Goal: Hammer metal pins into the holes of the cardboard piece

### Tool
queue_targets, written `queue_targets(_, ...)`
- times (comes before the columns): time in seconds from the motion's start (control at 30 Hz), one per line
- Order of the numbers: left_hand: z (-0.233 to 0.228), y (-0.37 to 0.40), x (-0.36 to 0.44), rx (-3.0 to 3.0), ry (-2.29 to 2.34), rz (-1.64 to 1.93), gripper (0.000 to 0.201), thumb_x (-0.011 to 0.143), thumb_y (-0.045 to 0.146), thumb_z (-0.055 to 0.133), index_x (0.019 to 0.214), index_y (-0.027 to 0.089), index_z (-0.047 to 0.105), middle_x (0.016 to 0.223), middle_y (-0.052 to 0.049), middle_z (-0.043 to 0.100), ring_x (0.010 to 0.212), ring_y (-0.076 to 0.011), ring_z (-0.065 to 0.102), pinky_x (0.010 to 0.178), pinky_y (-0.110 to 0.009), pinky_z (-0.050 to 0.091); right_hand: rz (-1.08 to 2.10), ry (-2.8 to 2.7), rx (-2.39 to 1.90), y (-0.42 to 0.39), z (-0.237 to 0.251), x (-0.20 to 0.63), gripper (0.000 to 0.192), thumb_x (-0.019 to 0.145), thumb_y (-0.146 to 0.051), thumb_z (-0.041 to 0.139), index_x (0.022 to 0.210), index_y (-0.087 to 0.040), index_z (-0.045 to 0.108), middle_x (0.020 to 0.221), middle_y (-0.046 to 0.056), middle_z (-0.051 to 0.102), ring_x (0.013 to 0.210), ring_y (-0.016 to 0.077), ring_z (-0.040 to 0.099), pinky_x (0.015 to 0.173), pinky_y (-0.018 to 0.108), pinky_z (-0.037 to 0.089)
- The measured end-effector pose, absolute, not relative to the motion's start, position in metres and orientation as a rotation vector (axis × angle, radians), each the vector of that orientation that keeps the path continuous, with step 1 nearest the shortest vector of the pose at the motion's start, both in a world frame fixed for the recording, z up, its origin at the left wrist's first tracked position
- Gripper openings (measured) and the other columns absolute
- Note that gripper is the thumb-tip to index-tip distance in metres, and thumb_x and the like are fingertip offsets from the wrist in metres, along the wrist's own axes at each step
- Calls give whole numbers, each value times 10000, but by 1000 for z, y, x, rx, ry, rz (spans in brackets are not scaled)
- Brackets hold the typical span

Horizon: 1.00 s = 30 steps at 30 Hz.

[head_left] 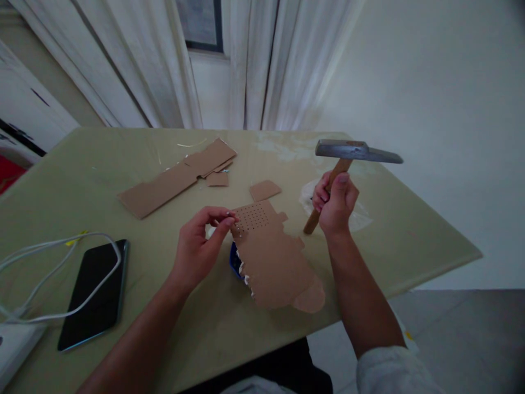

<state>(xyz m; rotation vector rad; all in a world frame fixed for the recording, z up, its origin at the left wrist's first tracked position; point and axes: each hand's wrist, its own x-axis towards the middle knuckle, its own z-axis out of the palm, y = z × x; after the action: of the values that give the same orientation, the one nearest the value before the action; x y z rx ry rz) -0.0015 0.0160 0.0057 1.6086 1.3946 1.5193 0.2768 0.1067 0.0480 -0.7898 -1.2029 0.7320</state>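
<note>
While no writing reads | right hand (335, 203) grips hammer (356, 151) | left hand (199, 246) pinches cardboard (273, 257)

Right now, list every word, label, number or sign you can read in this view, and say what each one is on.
No readable text anywhere in this view.
Perforated cardboard piece at the left hand: only a grid of punched holes, no print.
Hammer in the right hand: no marking visible.
Phone: screen dark and blank.
Long cardboard strip: plain.
Framed picture behind the curtains: too dark and blurred to read.
</note>
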Motion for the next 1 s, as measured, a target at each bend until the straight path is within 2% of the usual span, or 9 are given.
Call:
queue_targets(0.17,8,10,4,1599,1352,1416,125,991,376,810,986,254,839,958,-19,877,822,-190,756,764,-331,546,712,-1224,-805,107,48,276,643,960,-869,674,789,-262,547,540,-114,328,378,71,257,338,203,211)
queue_targets(1.0,10,10,1,1789,1356,1345,91,1009,333,783,1015,268,847,915,-8,851,770,-177,714,742,-311,562,732,-1208,-799,108,45,279,623,965,-850,688,803,-264,550,550,-113,333,388,72,249,343,201,207)
